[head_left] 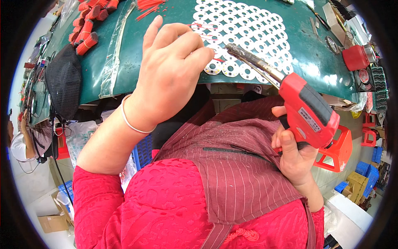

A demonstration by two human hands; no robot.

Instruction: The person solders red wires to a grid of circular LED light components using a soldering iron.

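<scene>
My right hand [292,155] grips the handle of a red and black soldering gun [311,108], its metal barrel and dark tip slanting up and left over white ring-shaped circuit boards [246,43]. The boards lie in a tight grid of joined rounds on the green table. My left hand [172,68] is raised beside the near-left boards, fingers curled in a pinch. A short bit of red wire [218,60] shows at its fingertips, just left of the gun's tip; the pinch itself is partly hidden. Thin red wires [204,26] lie across the left boards.
Bundles of red wire [86,40] and loose red wires [150,6] lie on the green tabletop [137,54]. A red bottle [354,58] and a solder reel [364,76] stand at the right edge. A black mesh-covered object [63,74] is at left; a red stool [338,149] stands on the floor.
</scene>
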